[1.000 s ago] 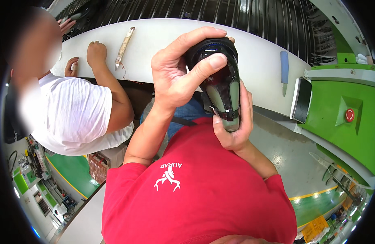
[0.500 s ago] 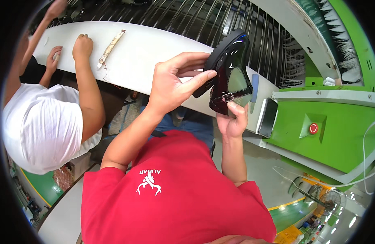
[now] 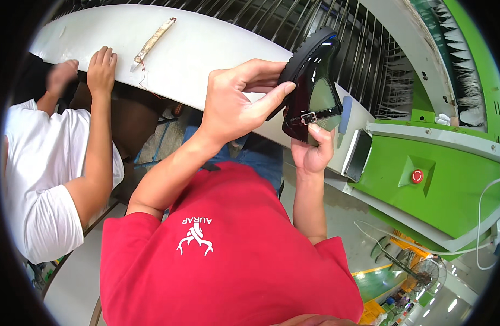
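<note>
A shiny black shoe with a thick ridged sole, a buckled strap and a pale green inside is held up in front of me, toe pointing away. My left hand grips its sole from the left, with the thumb on the near side and the fingers behind. At the heel end, my right hand holds the shoe from below, its thumb just under the buckle. The right fingers are partly hidden behind the shoe.
Behind the shoe runs a white ledge with a tape-wrapped knife-like tool on it. Metal rollers lie beyond. At right stands a green machine with a red button. A co-worker in white is close on my left.
The shoe, in both my hands, has shifted slightly up and to the right in view. The co-worker's nearer hand has gone from a fist to spread on the ledge's edge.
</note>
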`<state>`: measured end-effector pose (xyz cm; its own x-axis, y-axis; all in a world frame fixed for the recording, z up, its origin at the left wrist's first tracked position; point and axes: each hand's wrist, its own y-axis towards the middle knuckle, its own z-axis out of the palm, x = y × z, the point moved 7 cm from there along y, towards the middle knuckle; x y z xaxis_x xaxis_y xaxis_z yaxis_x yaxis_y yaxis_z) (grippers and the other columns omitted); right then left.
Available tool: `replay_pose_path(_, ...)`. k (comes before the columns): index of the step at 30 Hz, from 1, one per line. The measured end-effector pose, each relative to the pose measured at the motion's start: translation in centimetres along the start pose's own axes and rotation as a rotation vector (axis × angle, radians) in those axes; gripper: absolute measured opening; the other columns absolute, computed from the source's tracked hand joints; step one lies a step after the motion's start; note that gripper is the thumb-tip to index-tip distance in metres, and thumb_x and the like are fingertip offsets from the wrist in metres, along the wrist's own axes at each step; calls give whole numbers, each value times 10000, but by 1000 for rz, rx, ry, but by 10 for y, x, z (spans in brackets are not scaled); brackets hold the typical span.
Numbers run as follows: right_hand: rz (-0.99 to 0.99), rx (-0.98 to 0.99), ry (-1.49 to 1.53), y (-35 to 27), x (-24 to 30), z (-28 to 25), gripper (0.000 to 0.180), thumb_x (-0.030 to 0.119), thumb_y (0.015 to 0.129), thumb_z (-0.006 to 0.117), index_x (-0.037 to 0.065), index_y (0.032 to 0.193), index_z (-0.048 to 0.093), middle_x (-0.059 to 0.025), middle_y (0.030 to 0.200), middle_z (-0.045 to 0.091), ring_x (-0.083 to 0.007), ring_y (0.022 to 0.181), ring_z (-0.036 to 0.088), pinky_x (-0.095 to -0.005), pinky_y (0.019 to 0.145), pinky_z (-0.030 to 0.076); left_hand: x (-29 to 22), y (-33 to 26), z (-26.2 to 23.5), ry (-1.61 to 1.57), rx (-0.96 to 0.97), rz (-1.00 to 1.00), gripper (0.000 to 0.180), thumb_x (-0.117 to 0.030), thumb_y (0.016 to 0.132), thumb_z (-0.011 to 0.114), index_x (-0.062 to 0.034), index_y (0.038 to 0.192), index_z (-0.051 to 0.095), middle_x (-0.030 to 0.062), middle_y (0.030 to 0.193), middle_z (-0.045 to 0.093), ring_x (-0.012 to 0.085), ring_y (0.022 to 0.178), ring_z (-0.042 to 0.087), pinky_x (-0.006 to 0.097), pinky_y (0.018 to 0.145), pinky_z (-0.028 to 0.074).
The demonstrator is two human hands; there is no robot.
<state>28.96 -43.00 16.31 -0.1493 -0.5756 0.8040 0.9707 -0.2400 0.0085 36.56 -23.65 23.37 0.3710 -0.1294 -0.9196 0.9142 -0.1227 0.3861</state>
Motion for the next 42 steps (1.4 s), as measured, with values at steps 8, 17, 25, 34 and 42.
replay_pose_path(8,12,-24,-241,-4,3,1,699,47,904,649,-35,1582,496,-148,1364,690,-243,1188,705,-404,1085,551,20,-7,-9,34,-24,-89,191,4,1009,792,86,1181,796,140,1006,837,185,896,818,300,831,679)
replay_pose_path(17,-508,290,-1161,-21,27,72,952,-1,688,803,-20,1605,546,-233,1392,603,-397,1242,643,-457,1063,546,43,-23,-32,-422,-127,-64,470,-101,1065,760,80,1454,568,150,1266,742,187,1135,728,323,1033,580)
replay_pose_path(25,-560,335,-1239,-33,43,113,657,248,659,1013,84,1257,797,-49,945,674,-199,740,612,-352,692,506,30,-49,-71,-528,-227,-129,439,-277,1092,743,35,1352,578,122,1205,724,182,1072,704,343,984,573)
replay_pose_path(34,-186,458,-680,10,3,97,381,200,844,976,48,1152,811,-57,1008,747,-150,864,709,-292,745,560,23,-72,-66,-412,-189,-228,573,-382,1050,788,48,1348,554,133,1145,715,191,1010,709,347,932,584)
replay_pose_path(42,-169,452,-568,1,-13,85,212,113,969,862,-6,1134,801,-81,977,757,-168,853,720,-301,778,581,18,-78,-60,-422,-152,-258,618,-386,1020,825,47,1361,548,117,1144,698,167,1010,690,318,908,573)
